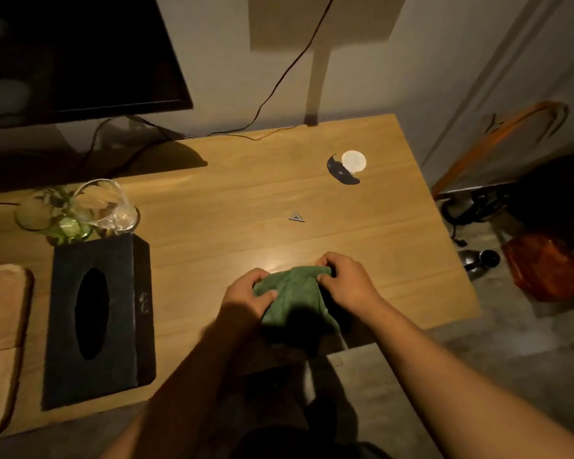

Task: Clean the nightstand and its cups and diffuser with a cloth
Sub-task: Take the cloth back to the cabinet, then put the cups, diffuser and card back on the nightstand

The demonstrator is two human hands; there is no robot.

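Observation:
A green cloth (295, 296) is bunched above the front edge of the wooden nightstand (239, 200). My left hand (246, 293) grips its left side and my right hand (345, 279) grips its upper right corner, fingers curled into the fabric. Clear glass cups (106, 207) stand upside down or tilted at the left of the top, with a green glass piece (68, 226) among them. I cannot make out a diffuser for certain.
A black tissue box (96, 319) lies left of my hands. A small white round light with a dark base (350, 165) sits at the back right. A tiny triangular piece (296, 217) lies mid-top. A dark screen (73, 54), cables and floor clutter (544, 266) surround the stand.

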